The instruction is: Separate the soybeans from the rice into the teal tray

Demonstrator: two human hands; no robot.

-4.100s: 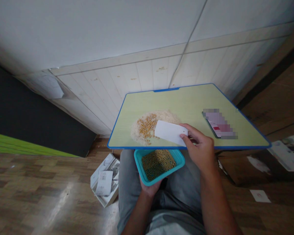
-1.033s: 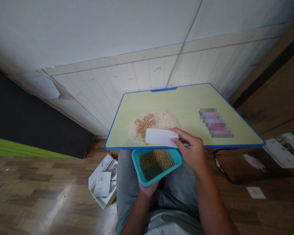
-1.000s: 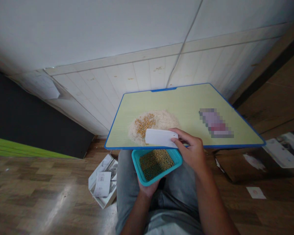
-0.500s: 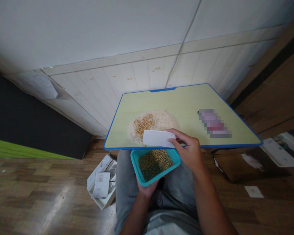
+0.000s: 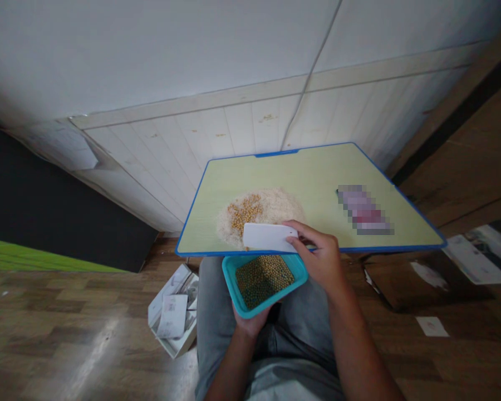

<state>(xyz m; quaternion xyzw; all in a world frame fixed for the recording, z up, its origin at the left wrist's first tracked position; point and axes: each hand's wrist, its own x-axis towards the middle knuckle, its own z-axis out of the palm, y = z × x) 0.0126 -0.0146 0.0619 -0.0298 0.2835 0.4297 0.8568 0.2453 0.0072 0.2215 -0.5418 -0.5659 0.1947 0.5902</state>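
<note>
Two bare hands close together at the near edge of the pale green, blue-rimmed tabletop (image 5: pixel 317 170). Right hand (image 5: pixel 322 262) pinching the right end of a flat white rectangular plastic scraper (image 5: pixel 267 238), thumb and fingertips closed on it. Long axis running left to right, roughly along the table's near edge, free end pointing left, away from the fingers. Set at the near margin of a low mound of white rice (image 5: pixel 278 203), with a patch of yellow soybeans (image 5: pixel 242 211) just beyond the scraper's left half. Left hand (image 5: pixel 250 324) cupped beneath a shallow teal rectangular plastic tray (image 5: pixel 229 284), fingers gripping its underside, holding it just below the table edge, directly under the scraper, over the lap. Tray floor covered with yellowish-green beans (image 5: pixel 264 277). Well to the right on the tabletop, a blurred-out flat object (image 5: pixel 365 211), untouched, nearer the right hand than the left
</note>
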